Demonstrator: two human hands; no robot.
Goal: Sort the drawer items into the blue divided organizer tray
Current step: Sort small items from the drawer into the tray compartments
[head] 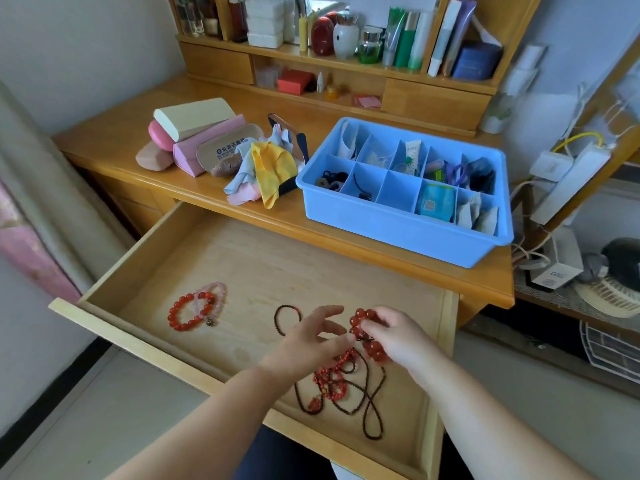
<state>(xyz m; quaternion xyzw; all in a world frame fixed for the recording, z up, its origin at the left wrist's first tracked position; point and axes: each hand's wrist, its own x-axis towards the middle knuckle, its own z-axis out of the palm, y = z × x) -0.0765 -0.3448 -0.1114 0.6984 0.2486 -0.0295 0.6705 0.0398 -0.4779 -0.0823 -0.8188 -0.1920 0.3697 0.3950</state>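
The wooden drawer (145,268) stands pulled out below the desk. Over its right half, my right hand (401,336) grips a bracelet of large red beads (362,322). My left hand (311,344) pinches the same bracelet at its lower left with thumb and a finger, the other fingers spread. Under the hands lies a tangle of small red beads (332,379) and dark brown bead strings (372,403). A red bracelet (188,311) and a pink one (219,296) lie at the drawer's left. The blue divided tray (398,225) sits on the desk, most compartments holding small items.
On the desk left of the tray lie glasses cases (204,140) and a heap of cleaning cloths (268,168). Shelves with bottles (346,36) rise behind. A side rack with cables and a power strip (568,181) stands at the right.
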